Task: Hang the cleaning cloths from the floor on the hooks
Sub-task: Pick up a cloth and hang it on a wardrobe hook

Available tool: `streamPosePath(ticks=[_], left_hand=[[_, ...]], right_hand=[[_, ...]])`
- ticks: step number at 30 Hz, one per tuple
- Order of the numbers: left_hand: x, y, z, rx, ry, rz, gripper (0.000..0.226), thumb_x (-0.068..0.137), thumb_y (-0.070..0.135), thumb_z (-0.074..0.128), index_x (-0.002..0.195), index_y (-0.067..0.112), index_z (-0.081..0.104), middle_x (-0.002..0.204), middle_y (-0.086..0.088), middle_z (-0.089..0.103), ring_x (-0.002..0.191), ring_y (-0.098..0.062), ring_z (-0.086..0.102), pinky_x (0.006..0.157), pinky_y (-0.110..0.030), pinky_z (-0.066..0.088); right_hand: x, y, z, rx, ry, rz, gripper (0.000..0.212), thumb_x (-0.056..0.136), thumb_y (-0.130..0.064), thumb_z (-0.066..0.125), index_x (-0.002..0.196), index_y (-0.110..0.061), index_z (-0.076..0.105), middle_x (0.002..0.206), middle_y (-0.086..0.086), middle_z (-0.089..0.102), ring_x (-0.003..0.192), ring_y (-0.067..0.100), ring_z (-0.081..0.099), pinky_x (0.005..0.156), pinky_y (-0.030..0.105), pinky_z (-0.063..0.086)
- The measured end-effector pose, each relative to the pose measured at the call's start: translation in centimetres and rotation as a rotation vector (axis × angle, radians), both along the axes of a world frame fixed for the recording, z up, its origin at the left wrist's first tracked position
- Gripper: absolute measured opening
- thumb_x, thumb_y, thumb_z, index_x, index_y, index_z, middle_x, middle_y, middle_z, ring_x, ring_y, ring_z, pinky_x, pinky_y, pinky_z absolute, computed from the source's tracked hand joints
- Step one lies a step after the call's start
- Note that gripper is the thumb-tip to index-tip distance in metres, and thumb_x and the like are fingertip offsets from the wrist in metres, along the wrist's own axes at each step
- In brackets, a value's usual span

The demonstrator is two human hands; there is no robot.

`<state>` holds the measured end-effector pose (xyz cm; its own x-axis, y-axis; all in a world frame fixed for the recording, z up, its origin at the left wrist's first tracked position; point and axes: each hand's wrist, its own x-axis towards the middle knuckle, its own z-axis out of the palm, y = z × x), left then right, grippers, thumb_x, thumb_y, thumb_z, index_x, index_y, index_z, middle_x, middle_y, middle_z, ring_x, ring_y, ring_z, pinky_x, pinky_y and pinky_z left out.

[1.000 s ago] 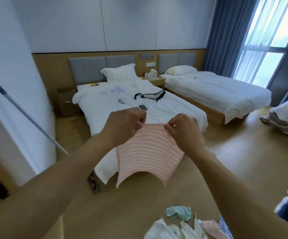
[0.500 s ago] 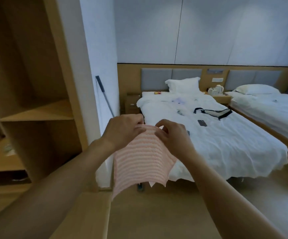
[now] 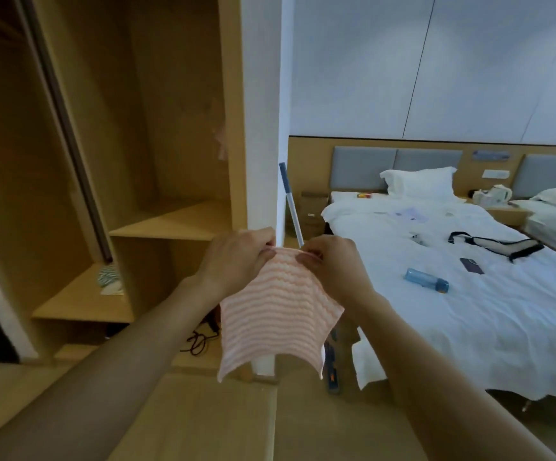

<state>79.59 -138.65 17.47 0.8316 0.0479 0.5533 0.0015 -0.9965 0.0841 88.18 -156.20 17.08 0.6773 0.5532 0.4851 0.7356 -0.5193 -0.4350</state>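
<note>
Pink-and-white wavy stripes run across the thin, soft cleaning cloth, which hangs in the head view as a rough square between both hands, its lower corners drooping in points above the wooden floor. The left hand pinches the cloth's top left corner with curled fingers, and the right hand pinches the top edge just beside it, thumb pressed on the fabric. Both forearms reach in from the bottom of the view.

Behind the cloth stands an open wardrobe of pale, smooth wood with flat shelves; a small striped green-and-white item lies on a lower shelf, too blurred to identify. A pinkish shape hangs on the wardrobe's inner side panel, indistinct. A slim metal pole with a blue tip leans against the white wall edge.

To the right is a bed with rumpled white sheets, carrying a translucent blue bottle, a dark flat phone and a black-and-white strap bag. A puffy white pillow rests against grey padded headboard panels.
</note>
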Motion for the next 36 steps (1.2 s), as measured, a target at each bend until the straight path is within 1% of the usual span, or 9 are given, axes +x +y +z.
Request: streamPosePath(ticks=[4,9,15,19,24,27,29,33,36], left_hand=[[-1.4,5.6,0.2,0.061,-0.04,0.0,0.014,0.097,0.041,0.051,0.092,0.029,0.056,0.076,0.01,0.063,0.064,-0.008,0.057,0.057,-0.03,0.052],[-2.4,11.6,0.3,0.053,-0.072,0.037,0.021,0.099,0.047,0.042,0.094,0.031,0.053,0.072,0.012,0.059,0.061,-0.006,0.054,0.058,-0.03,0.052],[-2.4,17.8,0.8,0.03,-0.138,0.1,0.029,0.1,0.052,0.031,0.097,0.032,0.052,0.071,0.012,0.057,0.06,-0.007,0.053,0.057,-0.034,0.051],[-1.3,22.0,1.4,0.035,-0.152,0.162,0.028,0.101,0.047,0.034,0.095,0.03,0.055,0.068,0.013,0.053,0.059,-0.007,0.049,0.057,-0.029,0.042],[1.2,28.0,3.1,0.111,-0.169,0.279,0.027,0.102,0.045,0.036,0.095,0.029,0.056,0.068,0.011,0.054,0.06,-0.008,0.051,0.052,-0.026,0.035],[3.3,31.8,4.7,0.143,-0.173,0.356,0.027,0.102,0.047,0.036,0.095,0.029,0.056,0.072,0.009,0.058,0.064,-0.008,0.055,0.05,-0.024,0.04],[5.1,34.3,5.5,0.165,-0.173,0.39,0.029,0.102,0.048,0.036,0.095,0.029,0.056,0.073,0.01,0.059,0.065,-0.008,0.056,0.052,-0.026,0.044],[8.8,39.1,6.3,0.139,-0.198,0.411,0.031,0.1,0.051,0.035,0.093,0.029,0.056,0.073,0.012,0.058,0.065,-0.006,0.054,0.054,-0.021,0.036],[11.7,42.6,6.3,0.092,-0.196,0.435,0.026,0.101,0.048,0.039,0.094,0.029,0.056,0.077,0.01,0.06,0.07,-0.008,0.056,0.064,-0.029,0.048]], right_hand=[[-0.6,5.5,0.7,0.034,-0.003,0.045,0.009,0.09,-0.024,0.066,0.094,-0.023,0.075,0.082,-0.009,0.07,0.071,0.003,0.061,0.069,0.014,0.045],[-0.7,11.6,1.9,0.032,-0.036,0.071,0.014,0.093,-0.026,0.062,0.089,-0.023,0.075,0.071,-0.016,0.06,0.062,-0.008,0.051,0.058,0.004,0.029],[0.9,18.4,2.9,0.004,-0.003,0.182,0.017,0.094,-0.03,0.059,0.091,-0.022,0.074,0.073,-0.014,0.061,0.068,-0.004,0.055,0.064,0.008,0.036],[2.9,23.4,3.2,0.044,0.003,0.236,0.018,0.093,-0.028,0.061,0.088,-0.019,0.076,0.075,-0.007,0.069,0.069,0.005,0.06,0.072,0.023,0.049],[6.6,30.7,4.2,0.119,-0.046,0.305,0.015,0.091,-0.026,0.064,0.082,-0.024,0.077,0.062,-0.02,0.06,0.059,-0.004,0.056,0.055,0.006,0.038],[9.1,35.2,5.6,0.164,-0.072,0.34,0.015,0.09,-0.02,0.065,0.081,-0.019,0.077,0.059,-0.02,0.057,0.058,-0.007,0.055,0.058,0.001,0.037],[10.9,37.9,6.3,0.181,-0.089,0.349,0.014,0.09,-0.019,0.065,0.081,-0.017,0.076,0.059,-0.019,0.056,0.054,-0.004,0.052,0.057,0.001,0.036],[14.6,43.1,7.1,0.223,-0.1,0.377,0.013,0.09,-0.021,0.067,0.081,-0.015,0.075,0.058,-0.019,0.052,0.055,-0.004,0.049,0.055,0.003,0.035],[17.3,46.6,7.2,0.202,-0.118,0.391,0.014,0.091,-0.024,0.065,0.083,-0.018,0.074,0.062,-0.014,0.058,0.058,0.0,0.053,0.05,0.008,0.031]])
